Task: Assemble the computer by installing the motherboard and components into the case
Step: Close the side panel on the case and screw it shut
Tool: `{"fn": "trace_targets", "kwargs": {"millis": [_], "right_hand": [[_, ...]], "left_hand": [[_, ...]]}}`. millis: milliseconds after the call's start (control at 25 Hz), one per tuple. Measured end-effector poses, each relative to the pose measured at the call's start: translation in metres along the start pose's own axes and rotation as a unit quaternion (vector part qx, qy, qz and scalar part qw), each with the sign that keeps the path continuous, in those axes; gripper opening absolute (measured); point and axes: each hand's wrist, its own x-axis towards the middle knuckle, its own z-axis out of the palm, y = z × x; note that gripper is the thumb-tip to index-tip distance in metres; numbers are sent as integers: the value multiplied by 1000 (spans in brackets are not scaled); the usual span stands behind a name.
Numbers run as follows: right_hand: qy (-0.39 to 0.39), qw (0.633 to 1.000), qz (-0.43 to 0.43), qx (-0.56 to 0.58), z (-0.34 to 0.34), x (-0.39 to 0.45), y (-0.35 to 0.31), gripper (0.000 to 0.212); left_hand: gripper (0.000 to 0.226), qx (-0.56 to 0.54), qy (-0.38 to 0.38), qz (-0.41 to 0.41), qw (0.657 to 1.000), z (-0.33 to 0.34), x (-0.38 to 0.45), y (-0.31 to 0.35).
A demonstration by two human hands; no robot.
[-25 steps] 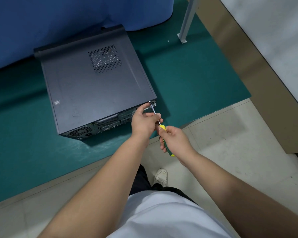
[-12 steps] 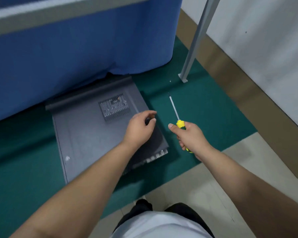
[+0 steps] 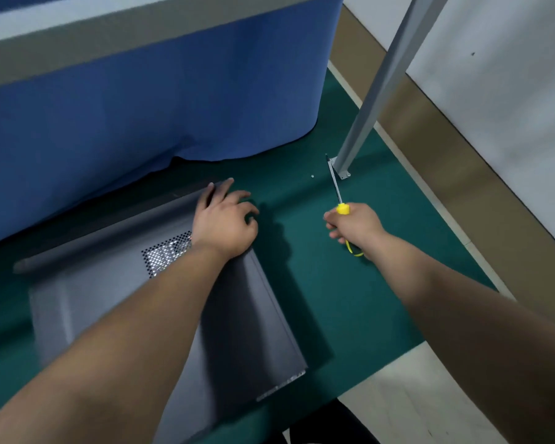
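Left hand: While it rests near the far right corner of the closed dark grey metal computer case [image 3: 173,315], the left hand [image 3: 223,224] is kept loosely spread, nothing grasped.
Right hand: The yellow-handled screwdriver [image 3: 339,200] is gripped by the right hand [image 3: 354,227], shaft pointing away.
Case: It is laid flat on the green-matted counter [image 3: 350,299].
Advice: The case should be steadied before any remaining screw is driven squarely.
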Motion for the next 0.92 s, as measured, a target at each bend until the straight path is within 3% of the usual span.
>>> {"fn": "trace_targets", "kwargs": {"millis": [280, 560, 800, 920], "right_hand": [[68, 991, -33, -110, 21, 134, -31, 19], [89, 971, -34, -221, 53, 183, -31, 15], [94, 975, -22, -201, 60, 169, -26, 21], [71, 994, -13, -87, 66, 127, -23, 15]], "left_hand": [[31, 12, 89, 5, 996, 12, 1, -3], [27, 9, 109, 20, 994, 16, 1, -5], [25, 5, 118, 20, 993, 18, 2, -7], [26, -4, 111, 14, 994, 18, 2, -8]]}}
